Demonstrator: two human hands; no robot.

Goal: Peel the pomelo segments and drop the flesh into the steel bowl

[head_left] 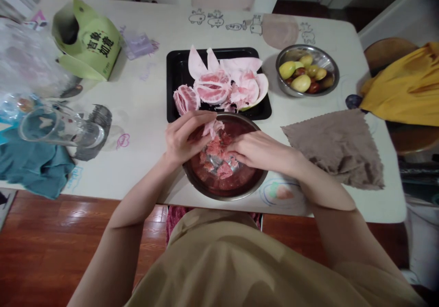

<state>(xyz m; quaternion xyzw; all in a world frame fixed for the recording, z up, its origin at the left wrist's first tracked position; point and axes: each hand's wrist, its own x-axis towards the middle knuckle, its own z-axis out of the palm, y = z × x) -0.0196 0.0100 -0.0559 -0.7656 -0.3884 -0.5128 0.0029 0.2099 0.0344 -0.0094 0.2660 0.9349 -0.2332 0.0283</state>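
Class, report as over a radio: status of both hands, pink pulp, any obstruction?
Left hand pinching pale membrane over steel bowl. Right hand at pink pulp inside bowl. Black tray just beyond bowl; nothing visibly blocking hands.

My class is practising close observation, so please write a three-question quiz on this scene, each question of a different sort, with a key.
1. True or false: the small green and brown fruits lie in the black tray.
2. What is the main colour of the box? A red; B green; C blue.
3. Short answer: at which container are the left hand, holding a pale pink piece, and the right hand?

Key: 1. False; they are in the smaller metal bowl. 2. B. 3. The larger metal bowl.
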